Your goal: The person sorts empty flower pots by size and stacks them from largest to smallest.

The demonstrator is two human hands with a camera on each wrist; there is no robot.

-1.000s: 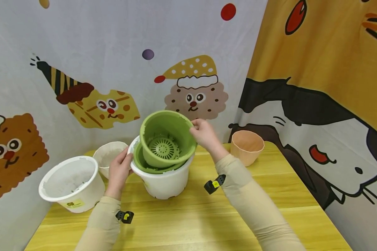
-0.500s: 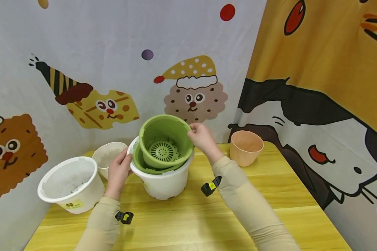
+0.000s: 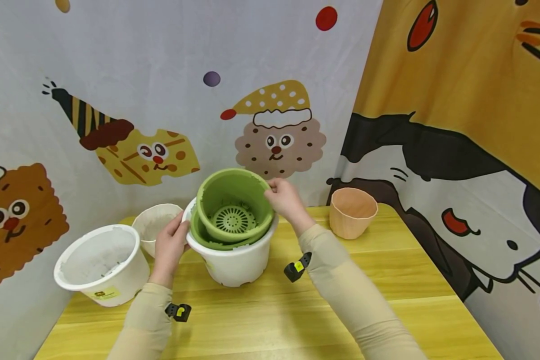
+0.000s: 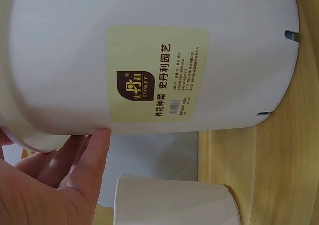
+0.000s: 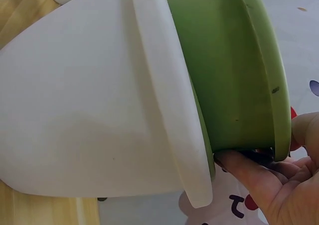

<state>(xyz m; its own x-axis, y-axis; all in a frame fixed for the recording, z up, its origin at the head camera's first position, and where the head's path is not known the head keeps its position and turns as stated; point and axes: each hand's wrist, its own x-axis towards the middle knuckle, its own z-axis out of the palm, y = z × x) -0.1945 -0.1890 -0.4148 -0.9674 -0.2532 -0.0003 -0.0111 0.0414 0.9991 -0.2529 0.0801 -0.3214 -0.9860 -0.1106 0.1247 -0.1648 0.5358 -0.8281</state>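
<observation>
A white plastic flowerpot (image 3: 238,267) stands on the wooden table, a yellow label (image 4: 157,74) on its side in the left wrist view. Inside it sits a green flowerpot (image 3: 197,232), of which mostly the rim shows. A second green flowerpot (image 3: 207,202), with a slotted base, is partly sunk into the first and stands higher at its far side. My right hand (image 3: 287,200) pinches its rim at the right; the right wrist view shows thumb and fingers around that rim. With my left hand (image 3: 170,247) I grip the white pot's rim at its left.
At the left stands another white flowerpot (image 3: 103,260) with a yellow label. Behind my left hand is a smaller cream pot (image 3: 155,220). A peach pot (image 3: 353,215) stands at the table's back right. A cartoon-printed curtain (image 3: 153,60) hangs behind the table (image 3: 270,325).
My right hand has moved down and slightly left, lowering the upper green flowerpot deeper into the lower one and tilting it less. My left hand stays on the white flowerpot's rim.
</observation>
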